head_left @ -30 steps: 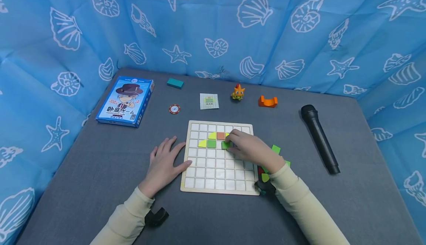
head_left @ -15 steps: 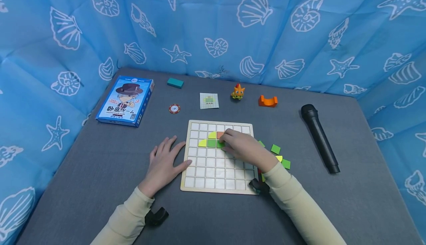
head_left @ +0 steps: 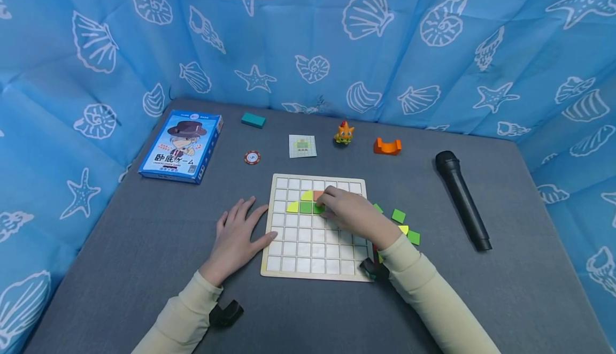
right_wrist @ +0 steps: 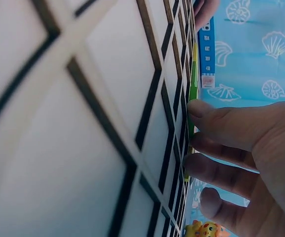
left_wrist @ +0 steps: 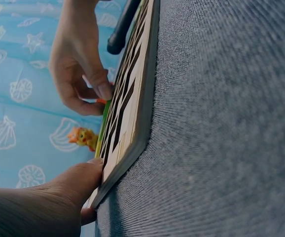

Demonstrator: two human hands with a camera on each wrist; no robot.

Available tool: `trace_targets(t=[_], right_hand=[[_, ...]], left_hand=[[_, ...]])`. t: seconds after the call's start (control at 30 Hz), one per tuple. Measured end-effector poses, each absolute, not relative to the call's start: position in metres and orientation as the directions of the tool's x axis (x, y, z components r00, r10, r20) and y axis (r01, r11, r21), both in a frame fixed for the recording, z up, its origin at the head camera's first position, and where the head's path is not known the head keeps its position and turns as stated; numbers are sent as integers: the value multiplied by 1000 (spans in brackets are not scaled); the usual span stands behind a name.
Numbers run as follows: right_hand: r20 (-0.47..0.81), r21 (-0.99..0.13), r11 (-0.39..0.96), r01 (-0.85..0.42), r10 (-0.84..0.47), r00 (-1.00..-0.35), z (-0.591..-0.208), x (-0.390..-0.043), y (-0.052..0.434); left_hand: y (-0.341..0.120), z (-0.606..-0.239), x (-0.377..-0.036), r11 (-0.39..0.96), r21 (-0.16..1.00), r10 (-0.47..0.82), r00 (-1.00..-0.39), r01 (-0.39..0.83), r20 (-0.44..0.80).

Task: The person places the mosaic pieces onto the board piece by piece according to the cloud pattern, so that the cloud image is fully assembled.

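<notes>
A wooden grid board [head_left: 304,248] with white cells lies on the grey table. My right hand [head_left: 355,214] is over its upper part, thumb and fingertips pinching a green square tile [head_left: 317,209] set in a cell. Left of that tile sit another green square tile [head_left: 305,207] and a yellow tile [head_left: 293,207]. The row above holds a yellow curved tile [head_left: 307,196] and an orange-brown tile [head_left: 316,195], partly covered by my fingers. My left hand [head_left: 237,236] rests by the board's left edge with fingers spread, its thumb [left_wrist: 86,177] on the rim.
Several loose green and yellow tiles [head_left: 398,215] lie right of the board, partly under my right sleeve. Behind the board are a pattern card [head_left: 302,146], a poker chip [head_left: 252,157], a small toy figure [head_left: 344,133] and an orange block [head_left: 387,146]. A microphone [head_left: 463,201] lies right, a blue box [head_left: 182,146] left.
My right hand has moved slightly left, bringing the green tile up beside the other green one. Over the last half second it stays there. My left hand has not moved.
</notes>
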State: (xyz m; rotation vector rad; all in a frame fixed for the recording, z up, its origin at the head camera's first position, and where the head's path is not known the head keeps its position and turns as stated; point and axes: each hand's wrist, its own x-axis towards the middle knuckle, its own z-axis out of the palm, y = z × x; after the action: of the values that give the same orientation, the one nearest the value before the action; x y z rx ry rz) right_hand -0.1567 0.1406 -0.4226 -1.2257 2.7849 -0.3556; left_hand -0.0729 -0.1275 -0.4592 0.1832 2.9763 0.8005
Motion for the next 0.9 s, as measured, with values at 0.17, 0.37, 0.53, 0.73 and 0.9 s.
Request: trace_targets(t=[0.17, 0.37, 0.53, 0.73, 0.9], right_hand=[[23, -242, 651, -719, -737, -675, -422, -156, 140], [38, -236, 646, -726, -741, -671, -420, -156, 140], [48, -224, 645, -730, -741, -669, -421, -156, 140], [52, -217, 645, -733, -742, -668, -422, -155, 140], [50, -227, 656, -720, -731, -681, -417, -155, 147]], left_hand=[[-127, -460, -73, 855, 508, 129, -992, 103, -15], [-127, -460, -72, 854, 508, 131, -991, 111, -5], [-128, -460, -72, 853, 508, 135, -991, 117, 2], [-128, -460, -72, 852, 509, 140, -990, 122, 4], [-128, -460, -71, 850, 512, 141, -990, 122, 3]])
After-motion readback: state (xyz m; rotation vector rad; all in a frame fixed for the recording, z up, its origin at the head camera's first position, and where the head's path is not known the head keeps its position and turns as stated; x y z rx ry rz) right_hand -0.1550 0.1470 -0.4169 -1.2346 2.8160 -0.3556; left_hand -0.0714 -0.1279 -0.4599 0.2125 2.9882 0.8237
